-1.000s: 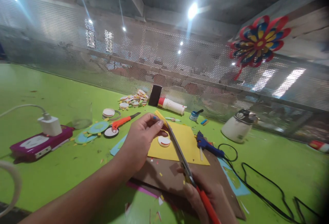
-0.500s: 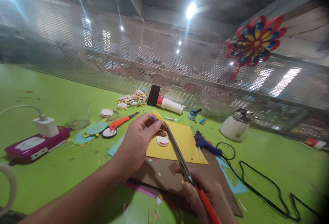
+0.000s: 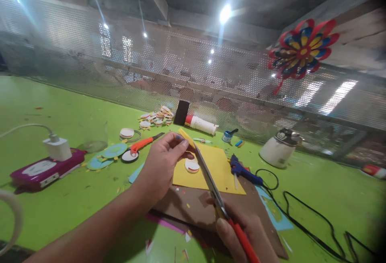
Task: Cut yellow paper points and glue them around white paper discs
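The scissors [image 3: 214, 194], stiff and probably weighty, slant from five o'clock toward centre, right hand [image 3: 238, 231] wrapped round the handles, the sensible hold; the yellow strip [image 3: 186, 136] at seven, presumably light, easily creased, sits edge-pinched in the left hand [image 3: 163, 166]; fingers hide its lower end; the frame crops the handles.

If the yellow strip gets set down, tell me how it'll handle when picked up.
The yellow strip looks narrow and thin, so it is probably light and easily bent. Its end projects from the left hand without drooping, suggesting slight stiffness.
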Motion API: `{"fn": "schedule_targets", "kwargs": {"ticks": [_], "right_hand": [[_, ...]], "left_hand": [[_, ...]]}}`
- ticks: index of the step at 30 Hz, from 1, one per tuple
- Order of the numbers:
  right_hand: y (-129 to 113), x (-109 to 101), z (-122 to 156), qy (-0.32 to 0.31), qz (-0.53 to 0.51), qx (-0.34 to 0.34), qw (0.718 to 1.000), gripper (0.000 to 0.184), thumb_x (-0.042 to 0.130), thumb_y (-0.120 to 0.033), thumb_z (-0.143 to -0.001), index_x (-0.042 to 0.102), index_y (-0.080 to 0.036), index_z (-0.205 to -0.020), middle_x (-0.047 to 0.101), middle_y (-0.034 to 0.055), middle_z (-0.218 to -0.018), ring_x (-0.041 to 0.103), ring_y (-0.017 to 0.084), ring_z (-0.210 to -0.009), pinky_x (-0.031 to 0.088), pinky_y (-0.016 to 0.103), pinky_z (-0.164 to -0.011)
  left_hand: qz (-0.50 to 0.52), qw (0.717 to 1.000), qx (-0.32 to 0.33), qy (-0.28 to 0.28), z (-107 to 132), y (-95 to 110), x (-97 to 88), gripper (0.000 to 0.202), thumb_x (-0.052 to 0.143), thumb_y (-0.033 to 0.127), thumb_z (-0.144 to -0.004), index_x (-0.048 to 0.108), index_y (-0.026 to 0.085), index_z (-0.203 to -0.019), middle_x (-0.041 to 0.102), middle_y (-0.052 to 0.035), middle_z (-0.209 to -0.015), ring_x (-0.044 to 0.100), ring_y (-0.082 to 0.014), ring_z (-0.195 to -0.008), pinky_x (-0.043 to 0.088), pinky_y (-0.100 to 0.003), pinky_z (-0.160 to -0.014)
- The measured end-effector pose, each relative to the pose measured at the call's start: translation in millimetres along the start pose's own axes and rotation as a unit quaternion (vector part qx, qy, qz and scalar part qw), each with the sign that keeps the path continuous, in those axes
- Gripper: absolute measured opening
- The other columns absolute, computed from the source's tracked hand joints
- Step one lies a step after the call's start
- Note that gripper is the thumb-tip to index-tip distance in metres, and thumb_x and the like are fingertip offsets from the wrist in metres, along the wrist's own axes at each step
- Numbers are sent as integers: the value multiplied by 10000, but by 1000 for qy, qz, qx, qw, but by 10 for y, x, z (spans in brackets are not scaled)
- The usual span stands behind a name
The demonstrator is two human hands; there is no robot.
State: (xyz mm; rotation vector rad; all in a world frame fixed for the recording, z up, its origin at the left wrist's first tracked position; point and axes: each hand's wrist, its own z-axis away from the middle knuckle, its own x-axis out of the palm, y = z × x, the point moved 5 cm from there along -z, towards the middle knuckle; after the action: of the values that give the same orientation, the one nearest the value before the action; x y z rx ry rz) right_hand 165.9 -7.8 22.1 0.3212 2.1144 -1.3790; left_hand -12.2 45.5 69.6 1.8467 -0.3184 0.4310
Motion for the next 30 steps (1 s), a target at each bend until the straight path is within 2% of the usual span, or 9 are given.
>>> {"fn": "schedule_targets", "kwargs": {"ticks": [4,8,12,17,24,30], "right_hand": [[13,-2,1,-12,-10,9,1000,581,385,-643,-856,655,-160,-1033,552,-9,-512,500,129,-458,403,218,-468],[57,9,17,-28,-40,36,998,593,390,-649,-850,637,-154,-1065,435,-47,-496,397,97,-428,334,207,-439],[58,-13,28,-12,-2,38,999,577,411,-642,-838,651,-159,-1040,392,-44,-517,362,101,-454,297,219,-447],[48,3,32,-24,-2,48,999,609,378,-665,-838,653,-162,-1043,346,-52,-515,312,96,-445,261,223,-443],[36,-38,37,13,42,10,999,563,413,-636,-843,679,-188,-1057,488,-18,-485,449,131,-436,345,218,-420],[5,-49,24,23,84,-16,996,534,420,-601,-861,691,-188,-1065,529,-19,-470,453,126,-401,345,204,-394]], "left_hand": [[11,1000,-9,-9,-11,-3,-15,95,664,214,-761,608,148,-722,681,-33,-745,625,-129,-679,468,-252,-686],[9,999,-15,-32,-32,6,-23,87,645,197,-781,620,147,-714,670,-26,-707,611,-113,-651,461,-233,-674],[-5,999,-11,-51,-52,32,-20,105,626,172,-797,609,146,-697,655,-16,-665,585,-95,-607,454,-216,-643],[-29,998,-21,-57,-55,66,-29,115,625,171,-794,590,146,-687,666,-31,-672,595,-108,-614,461,-231,-640],[-63,995,-5,-72,-82,54,-66,79,625,185,-789,595,138,-734,681,-39,-714,624,-124,-646,489,-251,-676],[-114,991,24,-72,-84,78,-59,94,612,201,-813,578,131,-759,694,-38,-736,635,-123,-663,508,-255,-692]]}}
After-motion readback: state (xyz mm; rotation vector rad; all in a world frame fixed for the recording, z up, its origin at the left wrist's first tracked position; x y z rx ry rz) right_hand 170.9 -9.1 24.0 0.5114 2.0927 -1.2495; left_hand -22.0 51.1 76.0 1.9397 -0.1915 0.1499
